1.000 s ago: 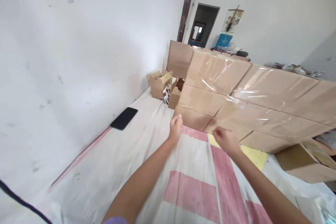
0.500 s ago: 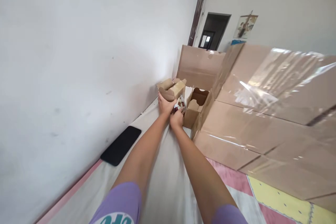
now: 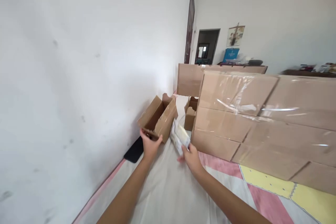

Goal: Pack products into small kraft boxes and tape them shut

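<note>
My left hand point(image 3: 151, 143) grips the near end of an open cardboard box point(image 3: 166, 120), thumb and fingers on its near wall. The box is tilted and stands close to the white wall; its inside looks brown and bare where it shows. In my right hand point(image 3: 193, 155) is a pale plastic packet point(image 3: 180, 135), smeared by motion, held by its near end just right of the box. Past the packet stands a second small cardboard box point(image 3: 189, 120), partly hidden behind the large taped cardboard.
A black phone point(image 3: 134, 150) lies on the cloth against the wall, partly behind the held box. Large taped cardboard panels point(image 3: 225, 122) stand along the right side. Another cardboard panel point(image 3: 189, 80) closes off the far end. A patterned sheet point(image 3: 265, 192) covers the surface.
My hands have come nearer and moved apart. The left has brought the box closer; the right has drawn the packet out to the right of it. The view has tilted and shifted.
</note>
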Demonstrator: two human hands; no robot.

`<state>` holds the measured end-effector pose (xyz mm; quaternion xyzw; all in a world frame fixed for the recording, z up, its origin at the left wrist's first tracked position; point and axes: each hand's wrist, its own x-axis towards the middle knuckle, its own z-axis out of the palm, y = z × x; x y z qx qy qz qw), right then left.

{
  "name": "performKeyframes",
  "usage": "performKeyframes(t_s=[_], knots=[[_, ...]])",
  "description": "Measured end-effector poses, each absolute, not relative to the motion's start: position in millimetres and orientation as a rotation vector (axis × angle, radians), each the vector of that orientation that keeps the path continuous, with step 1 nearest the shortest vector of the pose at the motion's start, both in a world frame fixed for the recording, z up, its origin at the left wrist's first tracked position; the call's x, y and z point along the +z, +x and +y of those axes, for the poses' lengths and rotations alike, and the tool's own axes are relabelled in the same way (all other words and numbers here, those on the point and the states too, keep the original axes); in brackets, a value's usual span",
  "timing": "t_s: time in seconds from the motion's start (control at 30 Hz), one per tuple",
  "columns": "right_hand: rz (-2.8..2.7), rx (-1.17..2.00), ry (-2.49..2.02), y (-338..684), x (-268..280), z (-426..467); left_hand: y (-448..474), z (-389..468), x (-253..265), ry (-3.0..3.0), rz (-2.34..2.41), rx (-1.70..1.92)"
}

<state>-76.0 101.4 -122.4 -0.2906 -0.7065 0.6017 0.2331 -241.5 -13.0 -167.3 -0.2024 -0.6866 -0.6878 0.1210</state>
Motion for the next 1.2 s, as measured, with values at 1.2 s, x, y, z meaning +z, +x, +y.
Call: performKeyframes(t_s=[1.2], knots=[[-2.026,1.409,-0.54,354.9,-0.7,145.5,174.0,-102.9,-5.4,-1.787,-2.247,-0.425]])
